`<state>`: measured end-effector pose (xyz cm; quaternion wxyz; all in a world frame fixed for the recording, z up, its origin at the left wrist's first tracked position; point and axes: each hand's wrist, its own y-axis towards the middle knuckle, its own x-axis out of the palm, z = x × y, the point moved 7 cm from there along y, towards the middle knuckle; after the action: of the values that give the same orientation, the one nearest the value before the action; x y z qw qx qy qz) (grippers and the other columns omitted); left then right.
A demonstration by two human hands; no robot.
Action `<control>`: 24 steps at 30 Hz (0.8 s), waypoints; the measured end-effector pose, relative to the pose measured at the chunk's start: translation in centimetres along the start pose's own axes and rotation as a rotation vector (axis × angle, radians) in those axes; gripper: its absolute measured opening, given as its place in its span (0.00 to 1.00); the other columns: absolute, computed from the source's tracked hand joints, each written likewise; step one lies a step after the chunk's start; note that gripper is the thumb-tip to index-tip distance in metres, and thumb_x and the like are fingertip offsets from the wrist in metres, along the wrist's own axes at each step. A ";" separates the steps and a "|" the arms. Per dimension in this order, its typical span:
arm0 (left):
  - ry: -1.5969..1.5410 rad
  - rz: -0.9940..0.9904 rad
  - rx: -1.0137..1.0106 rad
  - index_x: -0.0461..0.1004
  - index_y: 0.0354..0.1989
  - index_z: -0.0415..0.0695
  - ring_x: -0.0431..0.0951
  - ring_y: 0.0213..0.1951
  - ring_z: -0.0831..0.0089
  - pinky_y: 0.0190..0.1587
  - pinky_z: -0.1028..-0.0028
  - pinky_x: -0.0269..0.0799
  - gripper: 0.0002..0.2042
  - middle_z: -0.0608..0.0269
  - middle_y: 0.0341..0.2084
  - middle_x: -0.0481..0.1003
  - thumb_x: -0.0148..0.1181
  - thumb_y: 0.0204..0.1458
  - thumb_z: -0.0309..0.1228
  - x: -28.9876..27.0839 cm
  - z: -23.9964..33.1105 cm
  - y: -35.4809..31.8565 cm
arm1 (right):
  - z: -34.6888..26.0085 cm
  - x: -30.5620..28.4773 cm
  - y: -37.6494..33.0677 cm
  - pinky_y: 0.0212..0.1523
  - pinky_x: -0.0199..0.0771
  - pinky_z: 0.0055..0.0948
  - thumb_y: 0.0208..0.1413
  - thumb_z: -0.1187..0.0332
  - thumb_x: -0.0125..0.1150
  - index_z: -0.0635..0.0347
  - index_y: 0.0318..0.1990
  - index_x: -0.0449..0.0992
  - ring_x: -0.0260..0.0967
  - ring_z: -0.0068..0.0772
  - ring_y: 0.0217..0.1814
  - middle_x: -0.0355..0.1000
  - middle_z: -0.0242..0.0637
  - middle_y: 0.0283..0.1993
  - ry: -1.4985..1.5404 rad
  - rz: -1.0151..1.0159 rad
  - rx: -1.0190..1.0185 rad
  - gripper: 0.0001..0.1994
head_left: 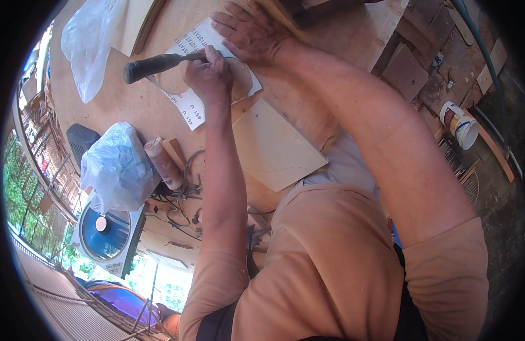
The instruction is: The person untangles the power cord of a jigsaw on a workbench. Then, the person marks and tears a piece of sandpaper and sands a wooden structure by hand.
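The left hand's (210, 75) grip is closed round the tool (151, 67), over the printed sheet (187, 109); the right hand (252, 35) lies flat, grip spread, at the sheet's far edge. Probably scoring or trimming; the next stroke calls for steady pressure.

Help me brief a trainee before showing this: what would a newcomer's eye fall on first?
Probably the black-handled tool in the left grip, over a printed white sheet, with the right grip spread at that sheet's upper right. Next come the stuffed bag at the picture's left and the tilted tub at far right.
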<state>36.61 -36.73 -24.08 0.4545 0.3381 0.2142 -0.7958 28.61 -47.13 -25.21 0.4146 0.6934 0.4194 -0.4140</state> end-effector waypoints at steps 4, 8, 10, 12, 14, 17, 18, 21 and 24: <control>-0.021 -0.045 -0.083 0.75 0.21 0.32 0.79 0.23 0.58 0.29 0.67 0.71 0.15 0.47 0.16 0.75 0.54 0.53 0.32 0.1 -0.5 -1.0 | 0.0 0.9 -0.1 0.69 0.35 0.51 0.55 0.61 0.46 0.62 0.59 0.64 0.45 0.47 0.70 0.57 0.43 0.65 0.025 -0.032 0.002 0.24; -0.011 -0.046 -0.098 0.76 0.24 0.32 0.79 0.25 0.57 0.31 0.66 0.72 0.14 0.45 0.18 0.76 0.54 0.53 0.32 -0.1 -0.7 -2.2 | 0.0 1.9 -0.1 0.68 0.37 0.54 0.58 0.57 0.46 0.52 0.60 0.64 0.45 0.39 0.71 0.54 0.30 0.68 -0.018 -0.076 0.045 0.23; 0.024 -0.049 -0.074 0.76 0.25 0.35 0.79 0.26 0.54 0.32 0.63 0.72 0.15 0.45 0.20 0.76 0.52 0.53 0.36 -0.2 -0.6 -2.6 | 0.2 2.0 -0.2 0.67 0.40 0.53 0.58 0.57 0.48 0.49 0.60 0.64 0.46 0.35 0.71 0.56 0.28 0.67 0.001 -0.110 0.072 0.23; 0.041 -0.129 -0.128 0.76 0.27 0.35 0.77 0.28 0.47 0.34 0.59 0.71 0.15 0.42 0.22 0.75 0.50 0.53 0.36 -0.3 -1.2 -1.9 | 0.0 1.7 0.2 0.65 0.45 0.55 0.56 0.58 0.50 0.53 0.58 0.65 0.47 0.37 0.71 0.57 0.32 0.66 0.033 -0.123 0.071 0.23; 0.008 -0.200 -0.227 0.75 0.26 0.33 0.77 0.32 0.45 0.36 0.59 0.71 0.16 0.39 0.23 0.74 0.51 0.54 0.36 -1.2 -2.3 -1.1 | -0.4 0.9 0.7 0.64 0.46 0.56 0.55 0.59 0.51 0.54 0.58 0.66 0.47 0.40 0.70 0.57 0.34 0.66 0.076 -0.093 0.031 0.23; -0.406 -0.102 -0.447 0.73 0.30 0.30 0.74 0.16 0.75 0.20 0.75 0.71 0.19 0.55 0.17 0.75 0.52 0.56 0.40 -4.3 -4.6 -0.4 | -0.4 1.1 0.9 0.67 0.43 0.53 0.56 0.58 0.50 0.54 0.60 0.64 0.45 0.42 0.71 0.54 0.36 0.68 0.066 -0.162 0.053 0.24; -0.529 -0.080 -0.514 0.72 0.30 0.29 0.73 0.15 0.79 0.18 0.78 0.70 0.20 0.57 0.17 0.74 0.52 0.56 0.40 -5.4 -5.7 -0.5 | -0.3 1.4 0.9 0.67 0.43 0.53 0.57 0.57 0.49 0.53 0.60 0.63 0.45 0.41 0.72 0.53 0.36 0.68 0.023 -0.181 0.062 0.24; -0.237 -0.153 -0.631 0.74 0.24 0.33 0.77 0.19 0.61 0.27 0.61 0.73 0.17 0.46 0.19 0.75 0.54 0.51 0.38 -10.0 -9.9 -0.1 | 0.3 3.0 0.8 0.67 0.43 0.53 0.57 0.56 0.48 0.52 0.62 0.62 0.46 0.39 0.71 0.53 0.35 0.68 -0.084 -0.287 0.078 0.25; 0.282 -0.279 -0.584 0.76 0.28 0.33 0.78 0.32 0.48 0.39 0.58 0.73 0.17 0.39 0.26 0.76 0.52 0.51 0.39 -13.7 -13.0 -0.1 | -0.5 2.3 1.1 0.62 0.51 0.52 0.55 0.57 0.52 0.51 0.61 0.63 0.51 0.40 0.69 0.55 0.34 0.68 -0.111 -0.110 -0.045 0.26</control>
<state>45.91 -20.32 -22.93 0.3848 0.2677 0.5376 -0.7009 30.48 -46.41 -26.96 0.4293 0.6357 0.4426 -0.4643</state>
